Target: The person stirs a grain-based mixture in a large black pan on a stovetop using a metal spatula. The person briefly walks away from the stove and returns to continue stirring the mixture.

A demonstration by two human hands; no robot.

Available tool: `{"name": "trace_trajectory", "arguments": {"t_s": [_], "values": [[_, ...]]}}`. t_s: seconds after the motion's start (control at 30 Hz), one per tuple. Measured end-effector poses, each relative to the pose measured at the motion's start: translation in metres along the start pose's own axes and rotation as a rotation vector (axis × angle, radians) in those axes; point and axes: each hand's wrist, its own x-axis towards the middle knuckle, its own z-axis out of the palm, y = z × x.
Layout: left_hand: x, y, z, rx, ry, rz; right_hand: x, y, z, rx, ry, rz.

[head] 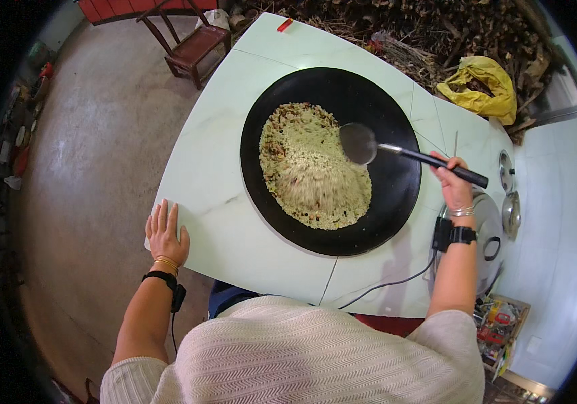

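A large black wok (392, 202) is set in the pale tiled counter. In it lies a heap of rice-like grains (314, 146) mixed with brown and dark bits; the lower part of the heap is blurred by motion. My right hand (452, 177) grips the black handle of a metal wok spatula (358, 144). The spatula's round blade is over the right edge of the grains; whether it touches them I cannot tell. My left hand (168, 235) rests flat on the counter's left corner, fingers apart, holding nothing.
At the right stand a large lidded metal pot (485, 217) and two metal lids (510, 214). A cable crosses the near counter (268, 262). A red object (285, 24) lies at the far corner. Beyond are firewood (470, 30), a yellow bag (500, 93) and a wooden chair (200, 48).
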Motion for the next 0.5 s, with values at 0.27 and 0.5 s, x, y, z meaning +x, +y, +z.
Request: {"name": "trace_trajectory", "arguments": {"t_s": [0.27,0.5], "values": [[0.001,0.000,0.003,0.009,-0.001,-0.006,0.097,0.064,-0.003,0.209,0.243,0.026],[0.000,0.001,0.004,0.014,0.043,0.016,0.092,0.072,0.096,0.172,-0.242,0.025]]}}
